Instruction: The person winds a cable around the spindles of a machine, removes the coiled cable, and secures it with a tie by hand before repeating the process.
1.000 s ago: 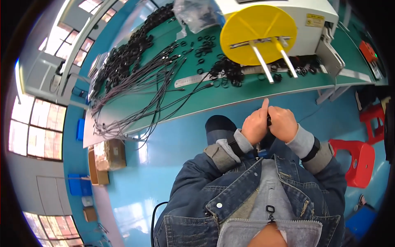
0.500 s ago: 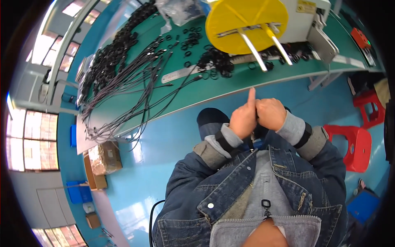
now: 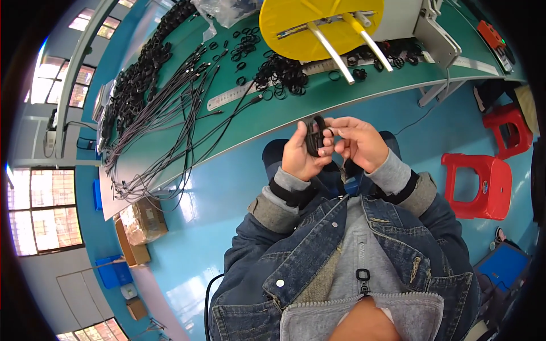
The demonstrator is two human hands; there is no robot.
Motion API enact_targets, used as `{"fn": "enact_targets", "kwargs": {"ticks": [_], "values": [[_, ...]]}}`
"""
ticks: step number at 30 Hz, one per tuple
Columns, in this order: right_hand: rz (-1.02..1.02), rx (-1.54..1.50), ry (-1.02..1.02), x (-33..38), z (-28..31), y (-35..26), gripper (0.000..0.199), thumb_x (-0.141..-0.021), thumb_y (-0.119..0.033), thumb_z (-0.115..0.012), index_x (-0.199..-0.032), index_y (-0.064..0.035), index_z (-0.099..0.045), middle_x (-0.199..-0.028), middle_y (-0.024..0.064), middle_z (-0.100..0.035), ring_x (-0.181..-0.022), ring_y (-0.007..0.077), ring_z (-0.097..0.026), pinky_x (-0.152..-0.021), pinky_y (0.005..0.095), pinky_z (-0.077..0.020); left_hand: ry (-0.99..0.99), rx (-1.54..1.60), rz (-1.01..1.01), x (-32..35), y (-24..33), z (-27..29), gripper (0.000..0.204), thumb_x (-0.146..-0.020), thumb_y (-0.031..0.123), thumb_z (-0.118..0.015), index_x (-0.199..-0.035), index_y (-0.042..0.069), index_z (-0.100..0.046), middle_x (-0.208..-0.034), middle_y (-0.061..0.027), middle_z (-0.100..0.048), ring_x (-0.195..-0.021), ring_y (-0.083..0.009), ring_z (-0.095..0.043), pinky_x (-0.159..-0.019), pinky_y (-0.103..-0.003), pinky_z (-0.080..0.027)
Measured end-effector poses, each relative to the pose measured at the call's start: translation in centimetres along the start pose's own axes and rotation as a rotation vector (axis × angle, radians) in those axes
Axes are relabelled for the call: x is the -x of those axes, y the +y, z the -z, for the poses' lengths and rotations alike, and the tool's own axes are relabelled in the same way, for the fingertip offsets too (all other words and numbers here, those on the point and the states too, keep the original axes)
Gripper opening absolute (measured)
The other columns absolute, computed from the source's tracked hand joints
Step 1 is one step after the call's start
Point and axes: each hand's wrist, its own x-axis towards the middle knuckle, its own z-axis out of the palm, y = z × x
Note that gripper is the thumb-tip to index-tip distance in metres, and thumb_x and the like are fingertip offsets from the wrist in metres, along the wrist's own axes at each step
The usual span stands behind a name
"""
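Opened out from their pressed-together pose of half a second ago, the two hands now show a coiled black cable between them. It sits above the lap, short of the table edge. The left hand is clamped around the coil, thumb up along its side. At three o'clock from it, the right hand has bent fingers at the coil's edge; whether they pinch anything, I cannot tell. From the coil, black rings lie heaped at eleven o'clock, loose dark cables spread between nine and ten, and a yellow disc stands at twelve.
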Motion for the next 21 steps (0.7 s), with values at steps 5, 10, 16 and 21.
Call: {"fn": "enact_targets", "kwargs": {"ticks": [5, 10, 16, 21], "values": [[0.953, 1.122, -0.002, 0.9, -1.7, 0.2, 0.014, -0.083, -0.001, -0.052, -0.094, 0.0003, -0.06, -0.091, 0.0098, -0.063, -0.064, 0.0117, -0.058, -0.051, 0.0224, -0.0446, 0.045, -0.169, -0.138, 0.8, 1.2, 0.3, 0.068, -0.086, 0.059, -0.036, -0.12, 0.0, -0.04, -0.086, -0.0066, -0.048, -0.06, -0.0128, -0.041, -0.044, -0.021, -0.031], [0.703, 0.795, 0.355, -1.0, -0.6, 0.7, 0.012, -0.085, -0.001, -0.049, -0.092, -0.0007, -0.059, -0.085, 0.004, -0.062, -0.066, 0.0085, -0.056, -0.056, 0.0192, -0.0429, -0.081, 0.11, -0.035, 1.4, 3.4, 0.7, 0.054, -0.089, 0.05, -0.04, -0.112, 0.001, -0.046, -0.082, -0.0076, -0.049, -0.06, -0.0116, -0.04, -0.044, -0.021, -0.029], [0.316, 0.821, 0.118, 0.0, 1.8, 3.1, 0.01, -0.083, 0.0, -0.049, -0.087, 0.0022, -0.057, -0.073, 0.0067, -0.062, -0.065, 0.0099, -0.057, -0.057, 0.0229, -0.0456, 0.028, -0.143, -0.06, 2.7, 4.3, 2.1, 0.026, -0.087, 0.03, -0.055, -0.093, 0.005, -0.051, -0.072, -0.0017, -0.045, -0.056, -0.0088, -0.038, -0.045, -0.019, -0.028], [0.196, 0.886, 0.065, 0.6, 3.5, 4.1, 0.01, -0.085, -0.003, -0.049, -0.088, 0.0022, -0.057, -0.072, 0.0059, -0.06, -0.06, 0.008, -0.053, -0.054, 0.0215, -0.0444, 0.262, -0.307, -0.229, 3.7, 9.8, 1.7, 0.017, -0.082, 0.015, -0.06, -0.073, 0.01, -0.047, -0.06, 0.0028, -0.043, -0.048, -0.0077, -0.038, -0.042, -0.02, -0.027]]}}
